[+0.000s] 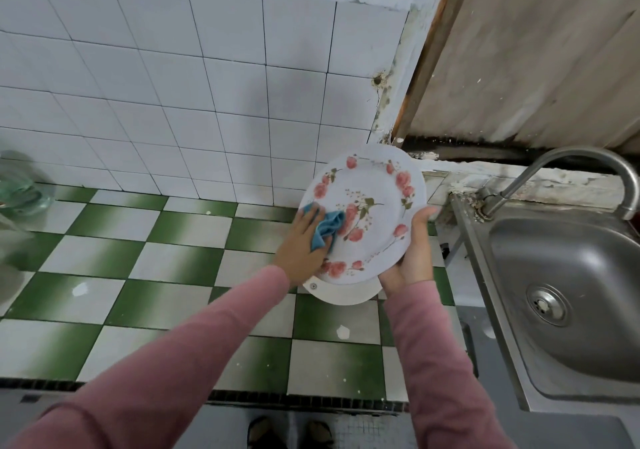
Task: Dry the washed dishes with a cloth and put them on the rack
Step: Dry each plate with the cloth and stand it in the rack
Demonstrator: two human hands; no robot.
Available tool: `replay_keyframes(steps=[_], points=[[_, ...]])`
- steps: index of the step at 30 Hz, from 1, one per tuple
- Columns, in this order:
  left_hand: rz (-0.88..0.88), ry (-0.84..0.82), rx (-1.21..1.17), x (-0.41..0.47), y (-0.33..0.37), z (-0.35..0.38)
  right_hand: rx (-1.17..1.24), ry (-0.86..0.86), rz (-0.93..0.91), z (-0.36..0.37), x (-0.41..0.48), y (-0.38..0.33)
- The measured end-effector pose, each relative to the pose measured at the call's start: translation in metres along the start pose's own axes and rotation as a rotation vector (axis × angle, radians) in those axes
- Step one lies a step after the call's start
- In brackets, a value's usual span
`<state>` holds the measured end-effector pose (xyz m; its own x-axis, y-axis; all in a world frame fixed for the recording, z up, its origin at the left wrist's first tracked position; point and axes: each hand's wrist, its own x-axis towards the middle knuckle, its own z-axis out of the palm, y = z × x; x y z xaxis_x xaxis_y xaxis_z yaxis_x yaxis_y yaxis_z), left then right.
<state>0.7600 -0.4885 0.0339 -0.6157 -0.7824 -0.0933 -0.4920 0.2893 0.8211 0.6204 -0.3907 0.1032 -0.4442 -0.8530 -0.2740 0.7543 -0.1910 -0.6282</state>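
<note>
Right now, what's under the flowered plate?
Below the flowered plate a white round rim with a metal rivet shows against the checkered counter. The plate covers the rest, so what it is cannot be told.

a white tiled wall (173, 84) rises behind a green-and-white checkered counter (156, 275) edged in dark trim. to the right sits a steel sink (519, 258) with a curved tap (571, 157), below a worn wooden panel (536, 50).

Left of my plate (374, 185) the checkered counter (166, 268) lay open as far as a glass jar (20, 188), the tiled wall (173, 84) closed the back, a white round thing (343, 294) sat just beneath, and the tap (571, 154) arched over the sink (571, 258) at right.
</note>
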Motion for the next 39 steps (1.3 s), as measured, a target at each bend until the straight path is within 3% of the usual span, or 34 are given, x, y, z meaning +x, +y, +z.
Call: replay_keyframes(steps=[4,8,13,17,22,27,32,36,39], points=[[0.121,-0.074,-0.122,-0.035,0.024,0.031,-0.008,0.041,-0.043,0.000,0.008,-0.007],[0.274,-0.090,-0.220,-0.034,0.065,0.039,-0.179,0.116,-0.057,0.007,0.010,0.002],[0.365,0.092,-0.101,0.012,0.088,0.009,-0.146,-0.077,-0.066,0.009,-0.001,0.018],[0.290,0.147,0.095,0.041,0.062,-0.022,-0.154,-0.146,-0.001,0.013,-0.009,0.017],[0.066,0.136,-0.030,0.026,0.007,-0.027,-0.134,-0.146,-0.047,0.010,-0.007,0.001],[0.088,-0.003,-0.211,-0.026,0.005,0.011,-0.132,-0.078,-0.066,0.010,0.008,0.001],[0.239,-0.096,-0.122,-0.041,0.035,0.010,-0.148,-0.102,-0.053,0.015,0.025,-0.009],[0.211,0.005,0.079,-0.033,0.034,0.001,-0.192,-0.109,-0.048,0.028,0.033,-0.019],[0.138,0.135,0.023,-0.026,0.030,-0.006,-0.257,-0.018,-0.027,0.039,0.035,-0.027]])
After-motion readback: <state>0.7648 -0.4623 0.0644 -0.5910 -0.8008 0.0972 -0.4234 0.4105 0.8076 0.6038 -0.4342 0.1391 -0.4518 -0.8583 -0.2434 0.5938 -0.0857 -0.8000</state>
